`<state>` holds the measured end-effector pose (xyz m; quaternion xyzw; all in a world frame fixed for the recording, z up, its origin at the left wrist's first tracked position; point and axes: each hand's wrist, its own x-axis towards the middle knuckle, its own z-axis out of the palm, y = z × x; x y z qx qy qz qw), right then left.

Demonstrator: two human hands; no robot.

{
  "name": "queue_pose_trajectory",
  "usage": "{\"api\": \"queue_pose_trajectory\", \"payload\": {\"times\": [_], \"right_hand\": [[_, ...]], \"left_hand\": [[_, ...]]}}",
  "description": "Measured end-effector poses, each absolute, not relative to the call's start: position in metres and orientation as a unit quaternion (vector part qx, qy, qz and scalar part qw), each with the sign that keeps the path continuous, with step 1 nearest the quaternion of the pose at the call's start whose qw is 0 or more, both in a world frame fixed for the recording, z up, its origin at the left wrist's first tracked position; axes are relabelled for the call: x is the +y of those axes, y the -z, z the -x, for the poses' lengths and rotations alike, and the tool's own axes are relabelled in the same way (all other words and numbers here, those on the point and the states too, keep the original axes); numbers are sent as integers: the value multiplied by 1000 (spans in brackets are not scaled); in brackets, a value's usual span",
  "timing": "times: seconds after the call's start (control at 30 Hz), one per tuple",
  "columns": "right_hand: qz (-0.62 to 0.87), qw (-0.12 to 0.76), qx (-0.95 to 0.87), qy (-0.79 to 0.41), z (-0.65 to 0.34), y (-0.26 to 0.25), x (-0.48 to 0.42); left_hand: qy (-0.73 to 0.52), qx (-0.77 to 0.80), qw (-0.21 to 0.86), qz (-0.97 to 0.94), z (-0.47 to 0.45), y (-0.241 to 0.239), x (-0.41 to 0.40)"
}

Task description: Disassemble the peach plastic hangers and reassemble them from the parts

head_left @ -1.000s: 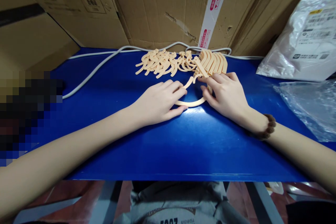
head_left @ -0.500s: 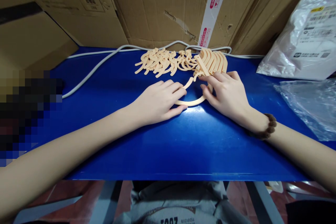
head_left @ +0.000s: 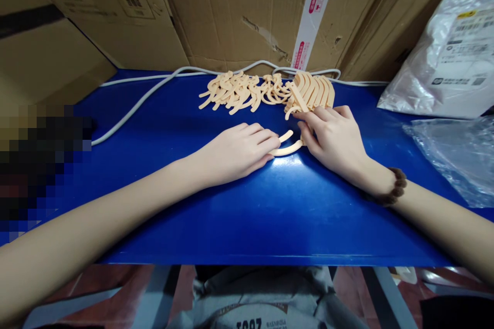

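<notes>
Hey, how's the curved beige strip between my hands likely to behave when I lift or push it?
The curved beige strip is probably stiff or springy rather than limp, since it keeps a smooth bow. It's likely light, being so slim. Pushed, it may slide easily: the blue table looks glossy.

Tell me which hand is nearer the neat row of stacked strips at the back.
Right. The right hand is just in front of the stacked strips; contact is unclear. The left hand is farther off, nearer the viewer and leftward, on a curved piece.
</notes>
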<state>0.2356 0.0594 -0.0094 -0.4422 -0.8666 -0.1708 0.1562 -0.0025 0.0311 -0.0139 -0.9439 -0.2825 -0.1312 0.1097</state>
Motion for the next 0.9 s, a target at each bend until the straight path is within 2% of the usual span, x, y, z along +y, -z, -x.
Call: {"api": "queue_pose_trajectory", "payload": {"times": [0.43, 0.63, 0.9], "right_hand": [[422, 150, -877, 171, -236, 9, 59], [349, 128, -920, 120, -234, 8, 59], [298, 139, -938, 110, -235, 5, 57]], "left_hand": [[157, -328, 11, 931, 4, 10, 34], [200, -377, 31, 904, 13, 11, 42], [227, -446, 37, 865, 13, 11, 39]]}}
